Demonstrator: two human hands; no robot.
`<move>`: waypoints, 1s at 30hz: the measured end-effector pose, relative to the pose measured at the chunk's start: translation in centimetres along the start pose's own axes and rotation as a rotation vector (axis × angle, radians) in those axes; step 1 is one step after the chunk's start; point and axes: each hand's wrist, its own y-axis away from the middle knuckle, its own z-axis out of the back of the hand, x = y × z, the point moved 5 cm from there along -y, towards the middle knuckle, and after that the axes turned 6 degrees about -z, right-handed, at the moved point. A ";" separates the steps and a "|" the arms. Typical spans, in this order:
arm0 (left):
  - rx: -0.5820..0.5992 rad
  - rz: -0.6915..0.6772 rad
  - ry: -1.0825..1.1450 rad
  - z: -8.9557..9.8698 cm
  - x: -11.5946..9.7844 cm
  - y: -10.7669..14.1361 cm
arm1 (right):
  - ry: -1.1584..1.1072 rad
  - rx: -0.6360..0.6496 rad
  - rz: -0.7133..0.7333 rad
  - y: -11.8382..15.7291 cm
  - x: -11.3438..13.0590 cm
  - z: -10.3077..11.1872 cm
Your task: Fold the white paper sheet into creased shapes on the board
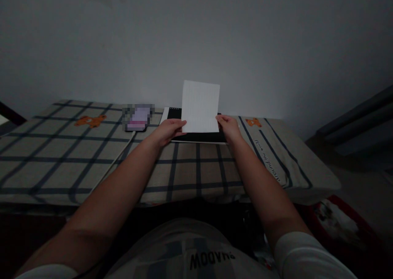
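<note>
A white sheet of paper is held up between my two hands, its face toward me. My left hand pinches its lower left edge, thumb in front. My right hand grips the lower right edge in the same way. Beneath the sheet lies a flat black panel with a white border, partly covered by the paper and my hands; its kind I cannot make out. Faint lines seem to run across the paper, too dim to read.
A checked tablecloth with bear prints covers the table, which stands against a grey wall. Left of my hands lies a phone, its screen blurred, with a white cable trailing to the front edge. A red container sits low at the right.
</note>
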 end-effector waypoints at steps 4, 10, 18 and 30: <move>-0.036 -0.028 -0.040 0.3 0.2 -0.2 | -0.014 -0.003 -0.008 0.1 0.1 -0.2; -0.124 -0.120 -0.084 0.8 0.0 -0.3 | -0.023 0.034 -0.023 0.5 0.4 -0.4; -0.230 -0.216 -0.073 1.5 -0.5 -0.6 | -0.047 0.160 -0.118 1.0 0.1 -1.0; -0.030 -0.074 0.026 0.1 -0.3 -0.3 | 0.003 0.096 -0.084 0.8 0.1 -0.7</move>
